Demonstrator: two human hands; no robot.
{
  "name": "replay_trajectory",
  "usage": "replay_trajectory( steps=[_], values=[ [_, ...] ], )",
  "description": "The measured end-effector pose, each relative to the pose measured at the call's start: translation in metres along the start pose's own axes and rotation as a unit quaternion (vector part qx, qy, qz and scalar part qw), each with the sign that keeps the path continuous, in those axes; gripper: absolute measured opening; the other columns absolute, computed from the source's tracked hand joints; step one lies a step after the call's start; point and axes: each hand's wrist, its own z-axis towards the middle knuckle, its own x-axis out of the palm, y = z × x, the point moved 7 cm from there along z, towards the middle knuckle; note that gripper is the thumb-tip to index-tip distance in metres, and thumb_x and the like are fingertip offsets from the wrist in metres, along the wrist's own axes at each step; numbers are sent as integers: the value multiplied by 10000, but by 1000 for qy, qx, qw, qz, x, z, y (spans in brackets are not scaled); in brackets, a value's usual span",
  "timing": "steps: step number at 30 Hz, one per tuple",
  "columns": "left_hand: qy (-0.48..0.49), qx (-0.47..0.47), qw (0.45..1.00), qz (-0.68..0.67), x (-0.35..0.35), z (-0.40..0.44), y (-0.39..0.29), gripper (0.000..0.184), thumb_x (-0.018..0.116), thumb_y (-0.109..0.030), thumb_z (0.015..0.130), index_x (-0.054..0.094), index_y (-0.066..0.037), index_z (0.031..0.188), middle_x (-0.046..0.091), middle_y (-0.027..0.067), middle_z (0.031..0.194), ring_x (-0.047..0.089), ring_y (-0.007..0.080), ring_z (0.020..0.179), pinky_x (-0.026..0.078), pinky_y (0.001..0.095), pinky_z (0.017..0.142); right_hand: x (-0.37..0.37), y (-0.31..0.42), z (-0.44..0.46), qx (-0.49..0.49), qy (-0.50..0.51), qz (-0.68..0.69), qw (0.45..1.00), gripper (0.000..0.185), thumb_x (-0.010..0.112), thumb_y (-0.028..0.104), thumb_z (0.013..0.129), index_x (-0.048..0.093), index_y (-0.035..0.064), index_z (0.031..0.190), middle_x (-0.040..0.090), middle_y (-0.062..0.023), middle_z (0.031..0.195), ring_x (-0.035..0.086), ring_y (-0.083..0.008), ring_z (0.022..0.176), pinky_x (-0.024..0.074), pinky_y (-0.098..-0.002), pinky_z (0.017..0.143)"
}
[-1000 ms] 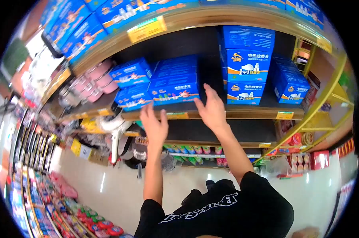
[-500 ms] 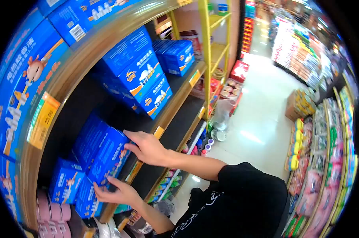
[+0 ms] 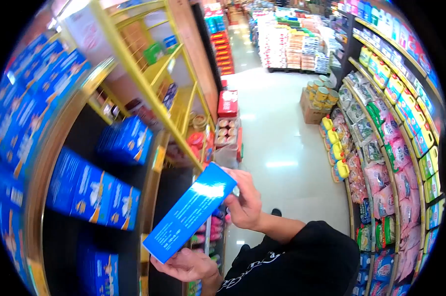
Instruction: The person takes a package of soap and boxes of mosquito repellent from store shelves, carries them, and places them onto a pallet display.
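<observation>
A long blue cardboard box [image 3: 191, 213] with white print is held up in front of the shelf, tilted, its upper end leaning to the right. My right hand [image 3: 245, 200] grips that upper right end, thumb on the near side and fingers partly behind it. Under the lower left end, my left hand [image 3: 188, 264] supports the box with its fingers curled below. More blue boxes of similar look [image 3: 97, 197] stand on the shelf to the left, apart from my hands.
A wooden-edged shelf [image 3: 144, 207] runs along the left, with stacked blue boxes [image 3: 124, 140] on it. Behind it stands a yellow metal rack [image 3: 183, 106]. Across the pale floor [image 3: 277, 143], packed shelves [image 3: 380, 163] line the right side, beside a carton of yellow cans [image 3: 319, 101].
My hands have lifted away from the boxes on the shelf and now hold one box up. The view has turned right, towards the aisle.
</observation>
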Motion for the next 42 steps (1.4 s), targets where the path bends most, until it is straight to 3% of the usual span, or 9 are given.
replay_trajectory(
  steps=[5,10,12,23,27,30,33,39,42],
  values=[
    [142,11,990,-17,160,-57,45,650,635,-130,919,356,92,1463,326,253,1485,425,373,1334,374,477,1103,-129,-83,38,22,-132,-85,987,440,539,180,1028,479,-98,1365,522,-269,1356,556,-346,1218,438,-425,1045],
    [331,-119,922,-163,308,-135,90,850,623,-24,869,113,88,1539,247,267,1533,277,398,1430,202,520,1175,-240,-153,69,52,-213,-166,962,431,518,150,1031,461,-107,1373,502,-232,1334,529,-314,1217,431,-391,1036],
    [344,-82,922,-158,350,-153,97,857,624,-33,880,91,95,1539,265,268,1536,294,376,1422,195,496,1178,-270,-181,78,72,-212,-201,954,429,524,145,1027,464,-111,1367,512,-231,1322,544,-306,1185,445,-384,1010],
    [360,-286,879,-128,565,-205,247,800,557,-6,919,107,40,1579,304,199,1537,338,268,1374,225,406,1178,-336,-383,145,188,-175,-289,922,419,563,135,1004,472,-76,1355,475,-214,1265,527,-284,1075,465,-362,912],
    [395,-271,871,-109,673,-219,304,807,588,5,906,131,48,1570,327,198,1521,347,270,1374,223,397,1178,-364,-472,200,184,-191,-324,908,433,546,138,1013,435,-74,1375,460,-198,1244,507,-260,1081,460,-348,897],
    [417,-238,872,-92,762,-214,340,778,676,-51,870,251,110,1501,470,214,1361,479,274,1247,358,398,1091,-396,-538,251,206,-197,-317,905,436,527,130,1019,408,-63,1392,457,-174,1239,488,-235,1090,424,-344,936],
    [455,-258,844,-114,838,-221,374,791,724,-72,854,283,121,1481,488,226,1349,494,292,1250,363,408,1092,-428,-591,293,160,-175,-364,901,456,484,112,1035,345,-49,1439,454,-109,1263,477,-166,1101,386,-327,998],
    [515,-196,828,-106,978,-223,414,754,765,-46,821,383,106,1453,512,261,1370,557,338,1229,444,394,1041,-485,-722,323,237,-321,-239,885,406,464,76,1027,394,-59,1404,482,-105,1197,500,-151,1028,417,-312,937],
    [510,-148,841,-102,1043,-239,442,738,748,-58,845,360,103,1452,516,220,1334,535,287,1226,421,386,1053,-507,-791,350,247,-337,-216,882,382,462,74,1024,431,-66,1378,481,-108,1184,517,-155,995,442,-312,886]
  ],
)
